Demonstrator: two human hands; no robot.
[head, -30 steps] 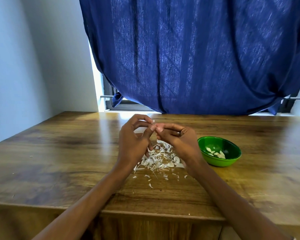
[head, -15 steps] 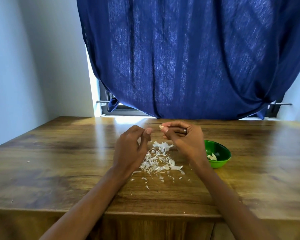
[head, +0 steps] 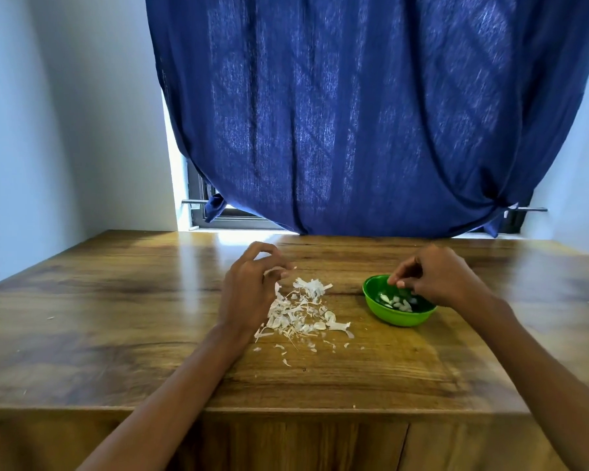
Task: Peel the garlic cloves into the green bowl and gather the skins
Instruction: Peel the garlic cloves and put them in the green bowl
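Wooden desk (head: 116, 300), blue curtain (head: 354, 113) behind. Green bowl (head: 400, 317) sat right of centre, peeled cloves (head: 397, 302) inside. Right hand (head: 436, 278) hovered over bowl, fingers loosely curled; grip unclear. Skins (head: 303, 316) piled mid-desk. Left hand (head: 249, 290) beside pile, fingers pinched skin scrap (head: 279, 271).

left hand (head: 249, 294) loosely curled, right hand (head: 436, 278) fingers down

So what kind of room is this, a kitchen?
Probably a room in a home, though no kitchen fittings show. A wooden table stands against a window hung with a blue curtain, with garlic skins and a green bowl on it.
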